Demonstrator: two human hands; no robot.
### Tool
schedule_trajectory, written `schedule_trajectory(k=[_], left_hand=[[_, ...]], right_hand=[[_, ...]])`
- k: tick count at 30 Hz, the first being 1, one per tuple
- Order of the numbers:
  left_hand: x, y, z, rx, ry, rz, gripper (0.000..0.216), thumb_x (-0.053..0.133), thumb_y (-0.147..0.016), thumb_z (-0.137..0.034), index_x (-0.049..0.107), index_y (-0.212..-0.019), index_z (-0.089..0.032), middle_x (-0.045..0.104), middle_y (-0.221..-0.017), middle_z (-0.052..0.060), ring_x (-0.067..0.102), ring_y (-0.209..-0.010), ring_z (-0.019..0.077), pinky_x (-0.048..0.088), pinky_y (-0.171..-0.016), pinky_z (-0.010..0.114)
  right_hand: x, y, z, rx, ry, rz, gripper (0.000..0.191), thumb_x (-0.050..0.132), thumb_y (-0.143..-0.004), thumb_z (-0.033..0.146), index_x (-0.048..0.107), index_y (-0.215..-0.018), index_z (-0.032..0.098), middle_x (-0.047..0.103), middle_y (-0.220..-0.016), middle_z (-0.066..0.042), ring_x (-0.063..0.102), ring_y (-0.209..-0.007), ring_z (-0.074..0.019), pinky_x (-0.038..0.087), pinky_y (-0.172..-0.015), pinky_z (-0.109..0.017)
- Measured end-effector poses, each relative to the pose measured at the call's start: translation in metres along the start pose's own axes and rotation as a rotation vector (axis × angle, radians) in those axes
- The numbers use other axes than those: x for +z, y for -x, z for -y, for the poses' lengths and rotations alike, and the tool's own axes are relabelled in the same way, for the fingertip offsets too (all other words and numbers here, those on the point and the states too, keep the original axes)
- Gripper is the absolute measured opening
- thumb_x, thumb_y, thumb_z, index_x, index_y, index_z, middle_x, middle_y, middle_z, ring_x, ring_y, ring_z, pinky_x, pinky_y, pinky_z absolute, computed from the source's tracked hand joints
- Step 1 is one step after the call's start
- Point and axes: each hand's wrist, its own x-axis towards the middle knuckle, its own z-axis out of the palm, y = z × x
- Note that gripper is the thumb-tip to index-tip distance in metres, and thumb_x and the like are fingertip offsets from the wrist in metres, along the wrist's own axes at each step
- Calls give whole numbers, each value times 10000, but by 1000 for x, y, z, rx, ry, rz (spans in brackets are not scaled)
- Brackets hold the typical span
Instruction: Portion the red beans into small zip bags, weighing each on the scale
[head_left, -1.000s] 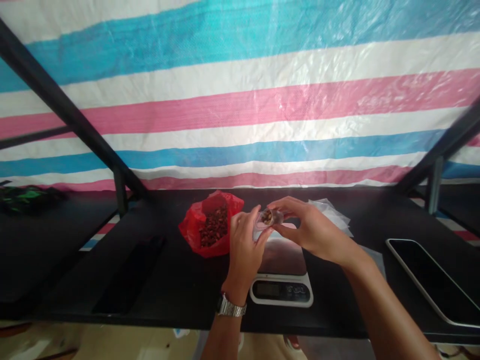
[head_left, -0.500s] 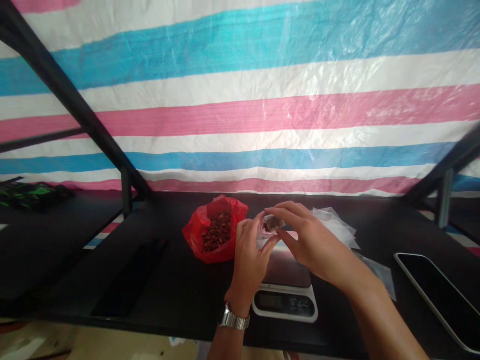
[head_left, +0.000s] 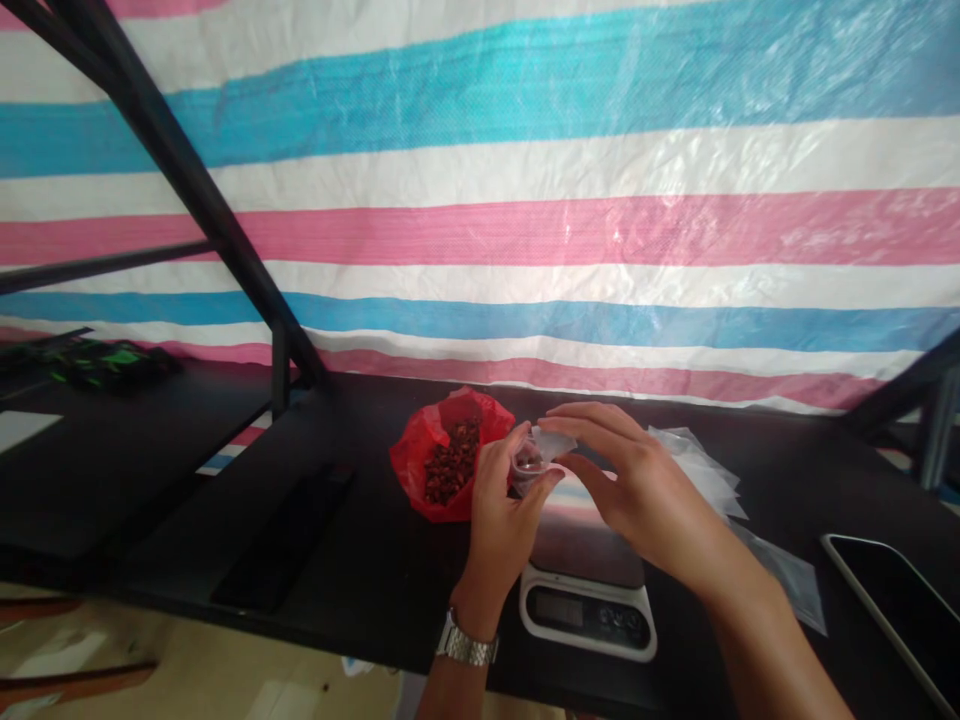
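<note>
A small clear plastic bag (head_left: 527, 458) with its mouth held open is between my two hands, above a kitchen scale (head_left: 589, 612). My left hand (head_left: 504, 505), with a metal watch at the wrist, is curled round the bag's left side. The fingers of my right hand (head_left: 628, 472) pinch the bag's upper right edge. Something reddish shows inside the bag, too small to name. Close by on the left, an open red plastic bag (head_left: 409, 455) holds reddish-brown dried pieces (head_left: 454, 462).
Clear flat bags (head_left: 701, 470) lie to the right on the black table (head_left: 360, 580), with another clear bag (head_left: 787, 580) nearer. A phone (head_left: 896, 610) is at the right edge. A dark flat object (head_left: 285, 540) lies left. Black frame bars (head_left: 172, 160) slant before a striped sheet (head_left: 525, 230).
The view has turned slightly left, so the table things appear further right. Both hands keep hold of the clear bag; its edge by my right fingers now looks whiter and spread.
</note>
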Motion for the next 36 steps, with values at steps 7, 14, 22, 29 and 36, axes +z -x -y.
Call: schedule_trajectory(k=[7, 14, 22, 29, 36], left_hand=[[-20, -9, -12, -222, 310, -110, 579, 808, -900, -603, 727, -1314, -207, 808, -1161, 100, 770, -1037, 239, 613, -916, 346], [-26, -9, -29, -220, 526, -34, 600, 762, -920, -668, 626, -1306, -230, 822, -1029, 78, 797, -944, 231, 634, -802, 326], [-28, -1, -25, -373, 643, -31, 520, 810, -871, -678, 645, -1097, -240, 803, -1000, 41, 787, -919, 200, 619, -846, 320], [-37, 0, -28, -336, 477, 11, 544, 719, -910, -742, 770, -1040, -216, 811, -1093, 67, 764, -1022, 224, 596, -969, 340], [-38, 1, -29, -321, 322, 65, 678, 480, -1018, -777, 804, -1106, -188, 814, -1234, 136, 755, -1193, 295, 598, -1075, 417]], right_hand=[[-7, 1, -19, 178, -187, -84, 432, 733, -990, 300, 683, -1419, 284, 777, -1295, -75, 771, -1120, -245, 627, -1017, -423], [3, 26, -97, 571, -43, -96, 352, 759, -851, 363, 727, -1165, 207, 822, -1172, -134, 786, -1088, -314, 609, -1015, -517], [10, 38, -130, 685, 312, 160, 422, 700, -844, 441, 790, -1206, 243, 851, -1115, -127, 802, -994, -387, 597, -920, -534], [-5, 42, -134, 656, 318, 127, 629, 713, -821, 518, 746, -1374, 220, 838, -1190, -149, 801, -923, -388, 592, -860, -524], [-13, 15, -50, 472, -273, 51, 497, 730, -912, 667, 804, -1213, 279, 848, -1129, -114, 802, -1003, -318, 647, -850, -440]])
